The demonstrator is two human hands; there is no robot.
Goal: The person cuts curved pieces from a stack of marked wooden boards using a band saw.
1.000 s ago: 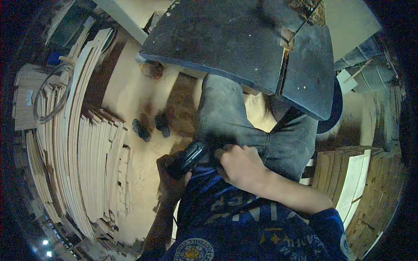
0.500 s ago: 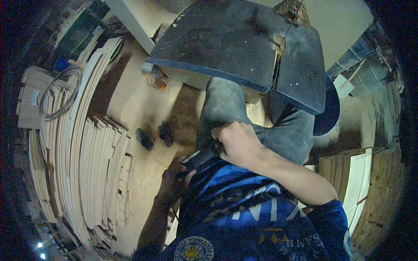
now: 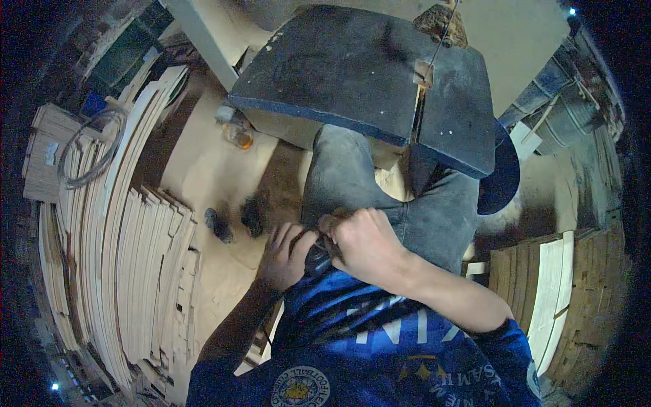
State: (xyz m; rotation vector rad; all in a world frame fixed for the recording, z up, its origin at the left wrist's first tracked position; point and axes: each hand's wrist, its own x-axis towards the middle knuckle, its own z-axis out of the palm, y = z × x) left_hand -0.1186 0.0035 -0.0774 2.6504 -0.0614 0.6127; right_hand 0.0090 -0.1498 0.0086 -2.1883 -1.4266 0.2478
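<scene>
At my waist, where the grey trousers [image 3: 434,230] meet my blue shirt [image 3: 407,339], my left hand [image 3: 285,258] curls its fingers over a dark, glossy object [image 3: 315,261] that is mostly hidden. Right beside it, my right hand [image 3: 359,241] is closed, its fingertips at the same object or the waistband; what exactly it grips I cannot make out. My lap lies just below the front edge of a dark saw table [image 3: 332,68], which has a slot and a thin upright blade [image 3: 449,30].
Stacked pale boards [image 3: 149,271] fill the left side, with a coiled loop [image 3: 91,149] over them. Dark footwear [image 3: 218,224] and an orange-tinted container [image 3: 237,136] sit on the floor. More boards [image 3: 549,292] stand at right, and metal drums [image 3: 563,122] at back right.
My left hand has moved right and up toward my right hand, carrying the dark object to my waist, where it is now mostly hidden. My right hand has shifted slightly, staying closed.
</scene>
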